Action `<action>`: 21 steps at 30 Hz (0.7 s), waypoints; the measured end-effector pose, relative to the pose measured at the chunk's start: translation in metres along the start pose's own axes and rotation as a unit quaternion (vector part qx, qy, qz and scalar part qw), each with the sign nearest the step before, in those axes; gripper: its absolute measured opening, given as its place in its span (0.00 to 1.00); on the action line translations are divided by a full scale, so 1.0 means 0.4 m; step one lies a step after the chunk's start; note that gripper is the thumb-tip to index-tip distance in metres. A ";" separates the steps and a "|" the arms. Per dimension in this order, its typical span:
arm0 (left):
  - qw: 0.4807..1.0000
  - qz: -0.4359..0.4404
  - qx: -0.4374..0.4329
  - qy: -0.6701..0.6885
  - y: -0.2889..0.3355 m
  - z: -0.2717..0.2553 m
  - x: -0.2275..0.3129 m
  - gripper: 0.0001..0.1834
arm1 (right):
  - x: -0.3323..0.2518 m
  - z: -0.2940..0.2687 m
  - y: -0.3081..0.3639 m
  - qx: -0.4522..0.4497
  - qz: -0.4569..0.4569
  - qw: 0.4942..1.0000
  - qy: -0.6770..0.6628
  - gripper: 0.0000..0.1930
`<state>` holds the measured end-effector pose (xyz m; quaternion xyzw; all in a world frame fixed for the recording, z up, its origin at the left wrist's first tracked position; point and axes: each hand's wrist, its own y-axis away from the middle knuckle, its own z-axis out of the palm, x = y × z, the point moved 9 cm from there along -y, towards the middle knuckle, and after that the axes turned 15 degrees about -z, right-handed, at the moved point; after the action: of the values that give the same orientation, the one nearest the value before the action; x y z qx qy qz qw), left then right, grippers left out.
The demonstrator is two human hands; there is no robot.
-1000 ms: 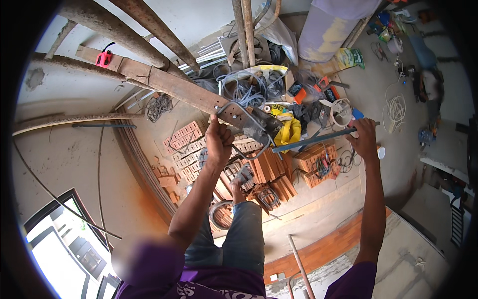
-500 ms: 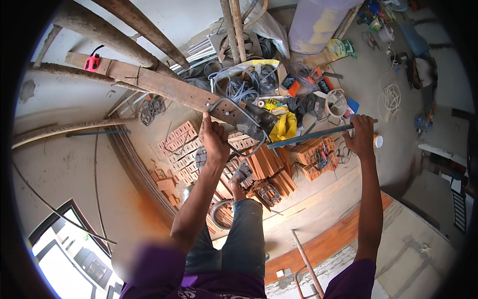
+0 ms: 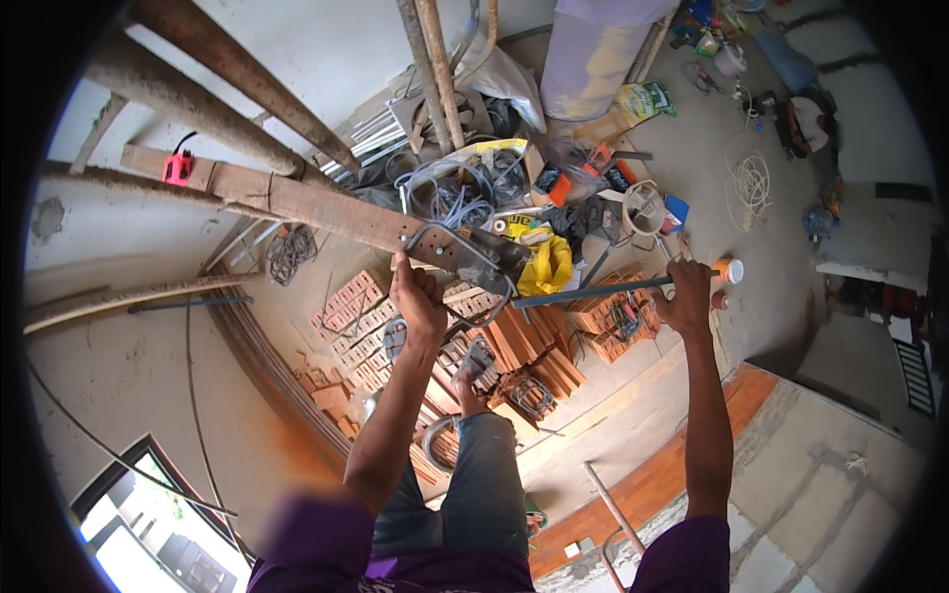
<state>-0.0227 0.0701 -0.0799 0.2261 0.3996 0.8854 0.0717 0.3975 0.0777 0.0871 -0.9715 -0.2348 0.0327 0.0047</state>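
Head view, looking down from height: you are gripping a wooden plank that runs from a small red device at far left toward the centre. Your left hand is closing around the plank's near end, where a dark metal bracket sits. Further right, your right hand is wrapping its fingers around a thin grey metal rod, held level. Stacked bricks and tangled cables are lying far below. You seem to be steadying yourself while positioning the rod; the next move likely needs one firm hold kept.
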 end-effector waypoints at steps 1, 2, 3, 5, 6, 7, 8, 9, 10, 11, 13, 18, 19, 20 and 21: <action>1.000 -0.020 0.002 -0.005 -0.001 0.009 -0.048 0.18 | 0.029 -0.015 0.043 -0.005 0.015 1.000 0.003 0.20; 0.999 -0.042 0.003 -0.016 0.004 0.010 -0.097 0.18 | 0.033 -0.017 0.092 0.034 0.004 0.999 -0.024 0.20; 0.999 -0.020 -0.029 -0.033 -0.065 -0.051 -0.075 0.12 | 0.043 -0.058 0.074 0.095 -0.021 0.995 -0.024 0.20; 0.938 0.129 -0.107 -0.304 -0.216 -0.211 0.026 0.19 | 0.055 -0.002 0.033 0.096 0.021 0.990 -0.098 0.24; 0.963 0.061 -0.125 -0.232 -0.167 -0.178 -0.018 0.18 | 0.054 -0.003 0.019 0.087 0.000 0.991 -0.101 0.26; 0.973 -0.008 -0.131 -0.189 -0.114 -0.175 -0.097 0.17 | 0.044 -0.016 0.067 0.076 0.002 0.994 -0.076 0.27; 0.975 -0.026 -0.142 -0.171 -0.086 -0.130 -0.075 0.16 | 0.043 -0.016 0.030 0.064 -0.026 0.995 -0.069 0.28; 0.976 -0.031 -0.150 -0.152 -0.072 -0.078 -0.045 0.16 | 0.044 -0.078 -0.007 0.125 -0.082 0.989 0.013 0.25; 0.986 -0.047 -0.124 -0.105 -0.056 -0.056 -0.033 0.14 | 0.071 -0.075 -0.023 0.067 -0.051 0.996 0.005 0.25; 0.991 -0.066 -0.101 -0.059 -0.033 -0.032 -0.039 0.12 | 0.062 -0.072 -0.001 0.067 -0.044 0.997 0.008 0.26; 0.992 -0.056 -0.090 -0.067 0.001 0.015 -0.041 0.10 | 0.063 -0.091 0.024 0.079 -0.036 0.996 0.018 0.27; 0.982 -0.049 -0.077 -0.165 -0.009 0.009 0.055 0.09 | 0.024 -0.086 0.001 0.143 -0.058 0.988 -0.017 0.26; 0.977 -0.058 -0.094 -0.181 -0.019 0.015 0.073 0.10 | 0.024 -0.087 -0.005 0.137 -0.060 0.989 -0.015 0.26; 0.972 -0.067 -0.110 -0.196 -0.025 0.019 0.085 0.10 | 0.029 -0.089 -0.010 0.131 -0.062 0.989 -0.013 0.27; 0.965 -0.093 -0.113 -0.219 0.018 0.060 0.082 0.11 | 0.032 -0.086 -0.013 0.124 -0.064 0.990 -0.013 0.27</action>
<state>-0.0403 0.0914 -0.0493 0.3668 0.2906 0.8432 0.2646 0.4088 0.0884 0.1209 -0.9458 -0.2911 0.0736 0.1242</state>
